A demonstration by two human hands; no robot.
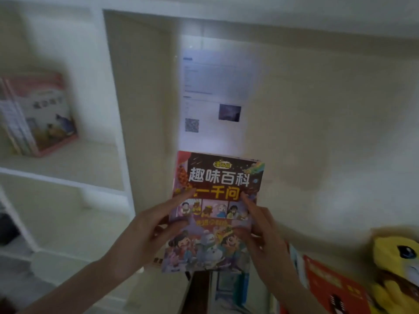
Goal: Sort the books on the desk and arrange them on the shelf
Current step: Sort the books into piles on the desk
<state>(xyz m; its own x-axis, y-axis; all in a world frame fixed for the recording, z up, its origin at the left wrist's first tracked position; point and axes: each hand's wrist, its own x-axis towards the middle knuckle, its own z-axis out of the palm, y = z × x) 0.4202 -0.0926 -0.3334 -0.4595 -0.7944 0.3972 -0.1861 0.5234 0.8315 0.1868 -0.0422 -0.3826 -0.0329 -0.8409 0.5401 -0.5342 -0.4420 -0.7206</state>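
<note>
Head view: the left hand (145,234) grips the left edge of the book (215,177), with a finger laid up across the cover. The right hand (260,230) grips the right edge in the same way. Between them they hold the book upright in the air, cover toward the camera, in front of the wall (317,109) and well to the right of the shelf (68,173).

The book looks like a thin, glossy paperback, so it is probably light and somewhat slick. It would likely bend if pinched at one corner. The lower half, where the hands now sit, seems the sound place to hold it. For sliding it onto the shelf, a one-hand grip along the spine edge would probably keep it flat. The blur hides which edge is the spine.

Above the book a printed sheet (215,87) is stuck to the wall. On the shelf at far left, several pink books (43,114) lean together, and a thin paperback would need the same kind of support to stay standing. Below the right hand lies a red book (328,284), not yet sorted. A yellow plush (394,257) sits just beside it.
</note>
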